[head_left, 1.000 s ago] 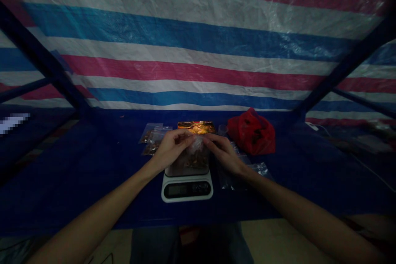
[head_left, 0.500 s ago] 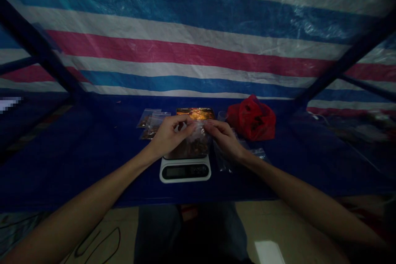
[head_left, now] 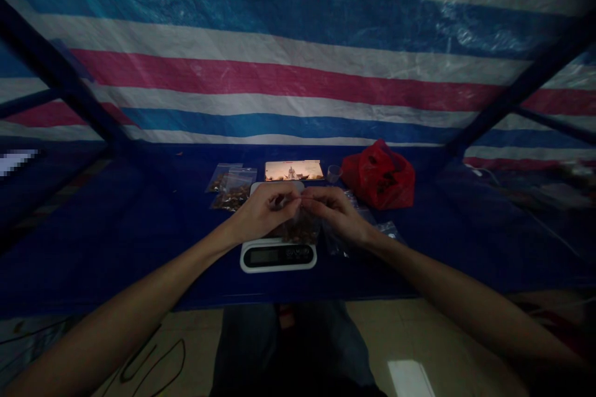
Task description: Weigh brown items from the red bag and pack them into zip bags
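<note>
- Centre: left hand [head_left: 261,212] and right hand [head_left: 339,214], fingers pinching clear plastic bag [head_left: 300,231], probably keeping it upright.
- Lower centre: white rectangular scale [head_left: 278,256], probably turned for reading.

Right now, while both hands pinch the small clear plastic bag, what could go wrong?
The small clear plastic bag of brownish pieces might slip from the left hand or right hand and, if unsealed, spill onto the white scale with dark display. The right hand might also brush the loose clear plastic bags near it.
</note>
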The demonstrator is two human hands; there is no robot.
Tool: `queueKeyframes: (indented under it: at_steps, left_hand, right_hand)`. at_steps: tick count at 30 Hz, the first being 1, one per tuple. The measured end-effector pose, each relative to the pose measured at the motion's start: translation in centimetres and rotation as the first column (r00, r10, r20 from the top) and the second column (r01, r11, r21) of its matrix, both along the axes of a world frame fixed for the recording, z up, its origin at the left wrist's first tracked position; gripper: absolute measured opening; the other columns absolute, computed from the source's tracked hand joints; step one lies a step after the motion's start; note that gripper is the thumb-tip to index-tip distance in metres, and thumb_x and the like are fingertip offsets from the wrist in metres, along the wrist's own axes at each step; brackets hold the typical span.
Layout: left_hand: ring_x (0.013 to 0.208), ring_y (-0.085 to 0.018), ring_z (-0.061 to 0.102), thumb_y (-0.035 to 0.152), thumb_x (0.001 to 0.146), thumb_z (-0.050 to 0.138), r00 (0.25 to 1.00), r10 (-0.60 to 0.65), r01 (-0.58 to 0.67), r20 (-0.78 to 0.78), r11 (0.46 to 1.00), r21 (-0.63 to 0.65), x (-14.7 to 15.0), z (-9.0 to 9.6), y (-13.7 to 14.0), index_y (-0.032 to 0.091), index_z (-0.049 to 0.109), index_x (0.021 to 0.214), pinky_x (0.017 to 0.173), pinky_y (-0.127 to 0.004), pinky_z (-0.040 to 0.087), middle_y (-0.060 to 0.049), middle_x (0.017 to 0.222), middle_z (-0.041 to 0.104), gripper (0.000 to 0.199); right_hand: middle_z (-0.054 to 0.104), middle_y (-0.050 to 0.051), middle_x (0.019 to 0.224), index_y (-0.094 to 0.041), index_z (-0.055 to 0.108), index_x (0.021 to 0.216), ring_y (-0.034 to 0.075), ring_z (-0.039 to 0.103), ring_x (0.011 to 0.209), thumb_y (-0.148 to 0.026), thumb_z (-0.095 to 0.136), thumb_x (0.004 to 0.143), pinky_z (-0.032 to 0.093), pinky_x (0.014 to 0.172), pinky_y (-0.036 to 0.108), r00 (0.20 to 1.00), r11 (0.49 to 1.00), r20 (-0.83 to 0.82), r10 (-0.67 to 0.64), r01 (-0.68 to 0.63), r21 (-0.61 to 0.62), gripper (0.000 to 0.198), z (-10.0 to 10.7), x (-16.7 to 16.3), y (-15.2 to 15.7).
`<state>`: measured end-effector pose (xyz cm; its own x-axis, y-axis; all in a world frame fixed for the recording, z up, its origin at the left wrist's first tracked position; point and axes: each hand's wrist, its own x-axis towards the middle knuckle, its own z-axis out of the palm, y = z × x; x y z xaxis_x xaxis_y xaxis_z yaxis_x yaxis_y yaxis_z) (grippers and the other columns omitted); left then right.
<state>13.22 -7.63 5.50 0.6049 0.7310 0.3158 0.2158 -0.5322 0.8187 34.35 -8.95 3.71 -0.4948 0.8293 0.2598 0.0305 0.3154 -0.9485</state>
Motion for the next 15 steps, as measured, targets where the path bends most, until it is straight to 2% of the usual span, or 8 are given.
queueKeyframes:
  at_steps: [4,8,12,15]
  left_hand:
    - [0.064,-0.013,0.045,0.032,0.094,0.059,1.000,0.013,-0.012,-0.017,0.999,0.052,0.1,0.1,0.0,0.020,0.061,0.073,0.061,-0.025,0.036,0.004,0.067,0.051,0.024]
    - [0.065,-0.014,0.049,0.035,0.096,0.059,0.998,0.057,-0.057,-0.002,0.995,0.078,0.2,0.1,0.5,0.019,0.066,0.076,0.061,-0.026,0.036,0.002,0.067,0.057,0.027]
    - [0.067,-0.014,0.055,0.039,0.098,0.061,0.991,0.132,-0.134,0.031,0.987,0.089,0.2,0.7,0.6,0.019,0.073,0.080,0.063,-0.027,0.038,0.001,0.071,0.067,0.029]
    - [0.068,-0.014,0.059,0.036,0.097,0.065,0.986,0.150,-0.157,0.075,0.982,0.106,0.1,1.0,0.4,0.019,0.074,0.080,0.067,-0.027,0.041,0.001,0.073,0.071,0.026]
  right_hand:
    - [0.053,-0.002,0.067,-0.018,0.059,0.070,0.013,0.046,0.065,-0.060,0.061,0.097,0.037,0.060,0.026,0.999,0.999,0.026,-0.040,0.039,0.024,0.049,-0.1,-0.3,0.1]
    - [0.052,-0.002,0.066,-0.018,0.062,0.071,0.012,0.046,0.064,-0.058,0.058,0.099,0.037,0.060,0.026,0.997,0.992,0.044,-0.067,0.062,0.109,0.049,0.5,-0.3,0.4]
    - [0.064,0.000,0.070,-0.017,0.072,0.077,0.013,0.055,0.067,-0.053,0.063,0.098,0.043,0.065,0.027,0.996,0.977,0.034,-0.082,0.074,0.201,0.043,1.8,0.5,0.8]
    - [0.071,0.002,0.072,-0.018,0.077,0.079,0.016,0.062,0.068,-0.053,0.073,0.092,0.048,0.066,0.029,0.994,0.985,-0.018,-0.106,0.108,0.138,0.038,2.2,0.9,1.0]
